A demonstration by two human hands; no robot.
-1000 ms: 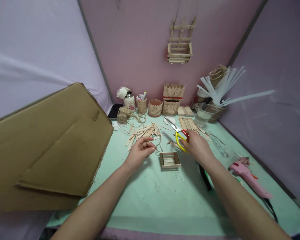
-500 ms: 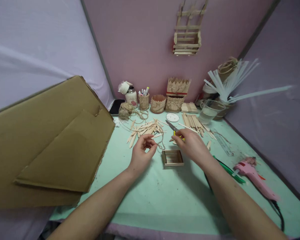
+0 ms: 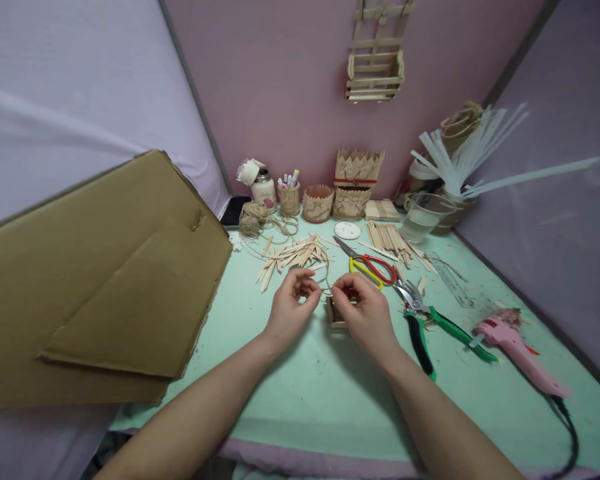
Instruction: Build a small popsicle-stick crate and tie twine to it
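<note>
My left hand (image 3: pixel 291 308) is closed in a pinch on a thin strand of twine (image 3: pixel 329 268). Facing it, my right hand (image 3: pixel 369 319) pinches the same strand, its fingertips close to those of the left. A small wooden stick box (image 3: pixel 333 317) sits on the table just below, partly covered by my right hand. The strand trails back over a heap of cut craft sticks (image 3: pixel 295 255) towards a ball of twine (image 3: pixel 253 217). Scissors with red and yellow handles (image 3: pixel 391 272) lie beyond my right hand.
Green-handled pruning shears (image 3: pixel 450 327) and a pink glue gun (image 3: pixel 523 353) lie at right. Cardboard sheets (image 3: pixel 130 287) stand at left. A clear cup (image 3: pixel 423 223), more sticks (image 3: pixel 387 240) and stick-covered pots (image 3: pixel 318 205) are at the back.
My right hand has left the scissors, which now lie on the table, and has moved left to the twine over the box. My left hand stays almost where it was.
</note>
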